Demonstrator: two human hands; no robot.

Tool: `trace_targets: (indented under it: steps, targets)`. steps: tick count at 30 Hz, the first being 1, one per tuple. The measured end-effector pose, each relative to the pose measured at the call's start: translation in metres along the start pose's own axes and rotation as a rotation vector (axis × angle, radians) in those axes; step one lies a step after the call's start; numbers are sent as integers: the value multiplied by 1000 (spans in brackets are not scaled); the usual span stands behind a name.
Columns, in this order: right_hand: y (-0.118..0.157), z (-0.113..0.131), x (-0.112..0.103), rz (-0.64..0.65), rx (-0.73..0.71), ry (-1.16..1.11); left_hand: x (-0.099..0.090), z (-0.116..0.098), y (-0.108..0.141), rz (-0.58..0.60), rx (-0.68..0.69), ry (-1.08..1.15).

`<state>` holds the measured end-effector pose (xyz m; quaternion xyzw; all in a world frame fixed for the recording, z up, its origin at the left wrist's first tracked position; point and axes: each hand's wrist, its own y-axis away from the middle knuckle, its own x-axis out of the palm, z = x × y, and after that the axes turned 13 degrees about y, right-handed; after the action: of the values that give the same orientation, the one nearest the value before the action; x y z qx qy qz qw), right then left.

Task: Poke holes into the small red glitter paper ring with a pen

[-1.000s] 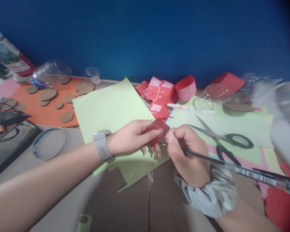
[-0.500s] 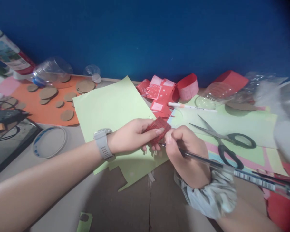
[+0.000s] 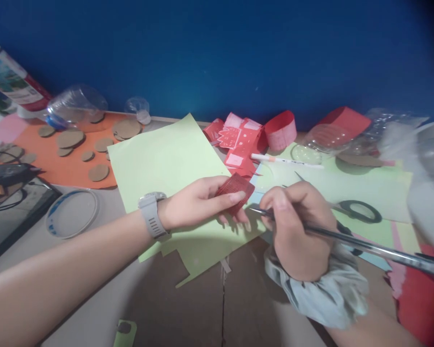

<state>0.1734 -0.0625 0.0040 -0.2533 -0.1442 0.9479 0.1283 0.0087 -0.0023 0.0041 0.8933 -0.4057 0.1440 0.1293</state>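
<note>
Between the thumb and fingers of my left hand [image 3: 198, 200] is a small dark red rectangular piece [image 3: 237, 189] with a grid-like surface; its exact kind is unclear. My right hand [image 3: 300, 226] grips a pen [image 3: 350, 238], its tip pointing left, a short gap away from the red piece. Under my left hand lies a sheet of light green paper [image 3: 166, 159] with a cut lower edge. Partly hidden behind my right hand are black-handled scissors [image 3: 359, 211].
Red paper strips [image 3: 246, 140] and a white marker [image 3: 285, 160] lie at the back. Cardboard discs [image 3: 70, 138] rest on orange paper [image 3: 65, 166] at left, near a clear plastic bottle [image 3: 77, 103] and a tape roll [image 3: 72, 213]. More coloured sheets [image 3: 386, 193] spread at right.
My right hand has moved right with the pen, taking its tip away from the red piece and covering more of the scissors. My left hand has stayed almost still.
</note>
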Motion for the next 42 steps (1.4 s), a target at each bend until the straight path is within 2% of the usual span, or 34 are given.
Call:
trace_targets:
  steps: [2,5,11,15,20,33,37,42]
  targets:
    - [0,-1,2,-69,21,-58,-2,1,1,16,42,54]
    - [1,0,3,-93,10,-112,-2,0,1,-3,48,69]
    - [2,1,-2,36,-102,20,1,-3,2,-51,-38,0]
    - [2,0,-2,100,-94,41,3,-2,1,-29,-75,-83]
    - [1,0,-1,97,-66,97,3,-2,0,-21,-86,-117]
    - [0,-1,-2,186,-87,113,3,-4,0,-8,-75,-115]
    - [0,-1,-2,160,-88,122,3,-4,0,-10,-74,-109]
    - [0,-2,-1,196,-97,124,3,-3,-1,-11,-65,-109]
